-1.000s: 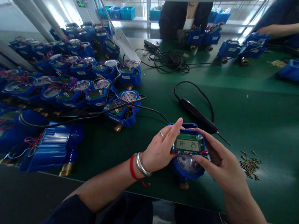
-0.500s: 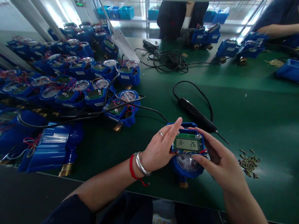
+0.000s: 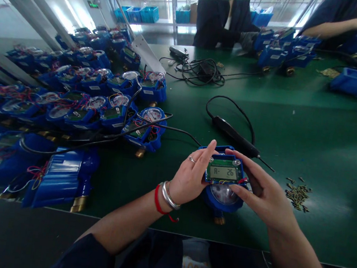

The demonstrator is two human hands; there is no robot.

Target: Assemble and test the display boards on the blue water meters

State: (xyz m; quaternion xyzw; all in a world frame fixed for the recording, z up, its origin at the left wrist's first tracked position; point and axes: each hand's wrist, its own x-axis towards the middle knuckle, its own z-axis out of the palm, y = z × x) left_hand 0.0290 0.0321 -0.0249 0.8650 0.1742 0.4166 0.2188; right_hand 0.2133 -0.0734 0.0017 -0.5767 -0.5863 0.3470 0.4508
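Two hands, left hand [image 3: 189, 176] and right hand [image 3: 263, 195], fingers pinching a blue meter [image 3: 224, 182] mid display check, reading seemingly "R-26"; next needing a steady hold.

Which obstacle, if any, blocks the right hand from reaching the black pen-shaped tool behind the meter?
Probably none: the right hand grips the blue meter, and the black pen-shaped tool lies unobstructed just beyond.

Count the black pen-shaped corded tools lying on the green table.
1: the tool lies just beyond the meter held in both hands. Others may hide in the cable tangle farther back.
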